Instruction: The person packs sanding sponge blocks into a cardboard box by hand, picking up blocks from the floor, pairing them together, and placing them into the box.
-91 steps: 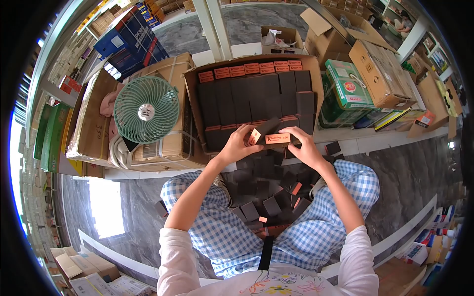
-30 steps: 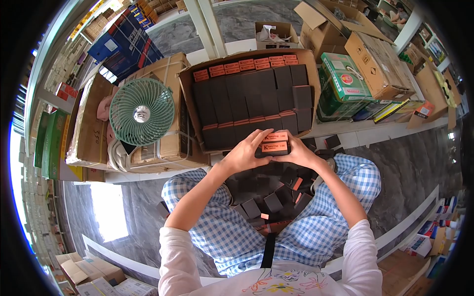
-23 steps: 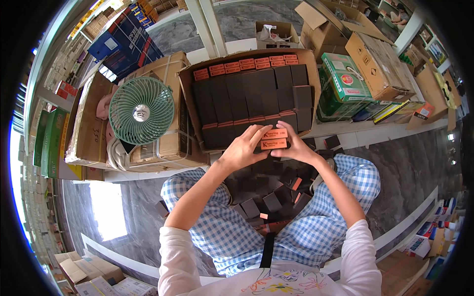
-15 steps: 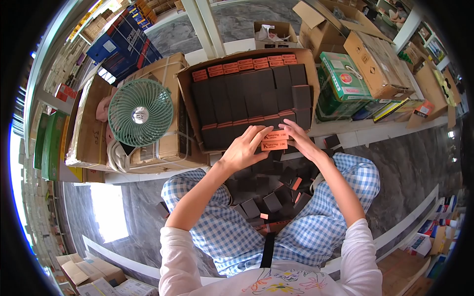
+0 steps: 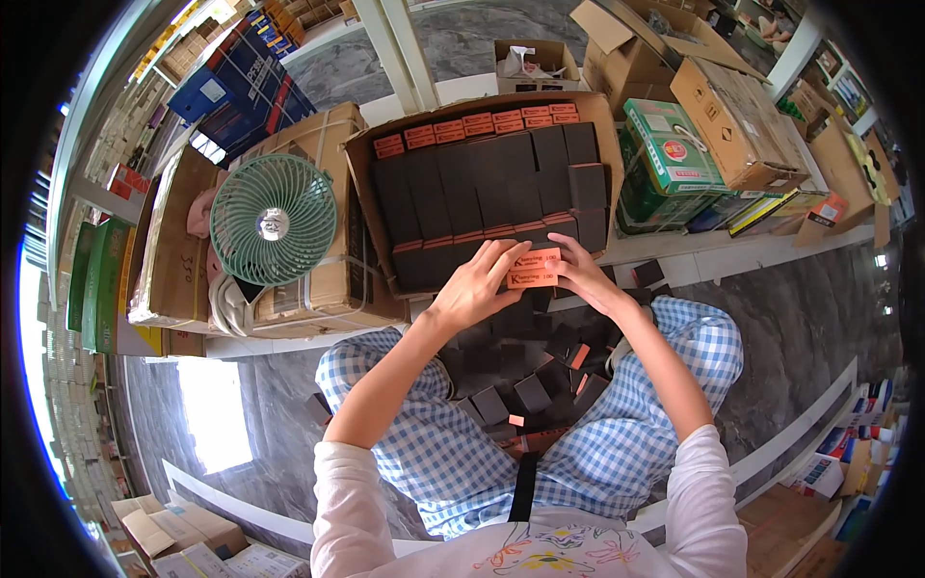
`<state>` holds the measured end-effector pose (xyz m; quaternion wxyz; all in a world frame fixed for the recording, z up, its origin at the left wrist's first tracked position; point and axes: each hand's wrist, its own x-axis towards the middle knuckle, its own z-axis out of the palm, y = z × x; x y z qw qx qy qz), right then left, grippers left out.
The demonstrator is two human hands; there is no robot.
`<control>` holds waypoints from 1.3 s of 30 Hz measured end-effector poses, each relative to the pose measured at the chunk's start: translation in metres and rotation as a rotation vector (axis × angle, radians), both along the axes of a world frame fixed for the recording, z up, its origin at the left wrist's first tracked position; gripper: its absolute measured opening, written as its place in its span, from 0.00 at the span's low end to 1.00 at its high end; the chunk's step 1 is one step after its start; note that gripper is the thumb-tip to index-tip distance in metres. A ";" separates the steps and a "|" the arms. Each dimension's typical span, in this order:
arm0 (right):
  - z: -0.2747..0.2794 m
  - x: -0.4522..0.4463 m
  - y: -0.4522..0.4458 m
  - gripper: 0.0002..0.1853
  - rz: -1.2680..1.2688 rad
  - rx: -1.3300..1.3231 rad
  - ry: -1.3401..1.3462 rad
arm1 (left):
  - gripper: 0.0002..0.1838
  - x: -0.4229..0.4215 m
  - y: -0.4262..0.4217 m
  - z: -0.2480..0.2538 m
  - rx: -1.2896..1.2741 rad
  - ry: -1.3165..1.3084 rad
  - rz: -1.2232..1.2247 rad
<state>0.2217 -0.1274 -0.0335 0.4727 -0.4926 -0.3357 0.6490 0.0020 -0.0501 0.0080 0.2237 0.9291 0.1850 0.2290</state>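
Note:
Two small boxes with orange printed ends (image 5: 533, 277), stacked one on the other, are held up at the near edge of a large cardboard carton (image 5: 601, 114). My left hand (image 5: 479, 289) grips them from the left, its fingers over the top and its thumb beneath. From the right, my right hand (image 5: 588, 281) closes on the same boxes, a fingertip lying over the printed end. Rows of black boxes (image 5: 491, 183) with orange ends fill much of the carton. Below my hands, several loose black boxes (image 5: 532, 393) lie scattered on the floor between my legs.
A green fan (image 5: 273, 223) stands on a strapped cardboard box (image 5: 332, 289) to the left. Green box (image 5: 665, 154) and brown cartons (image 5: 737, 125) are stacked on the right. A white post (image 5: 397, 58) rises behind the carton. Another person (image 5: 776, 29) is partly visible far back right.
The two boxes have shifted slightly up and left in my hands. My right hand's fingers have come in from beside the boxes onto their printed ends.

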 end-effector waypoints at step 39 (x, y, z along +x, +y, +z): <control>-0.019 0.002 -0.001 0.46 0.207 -0.011 -0.055 | 0.47 -0.008 0.002 0.011 -0.037 0.206 -0.147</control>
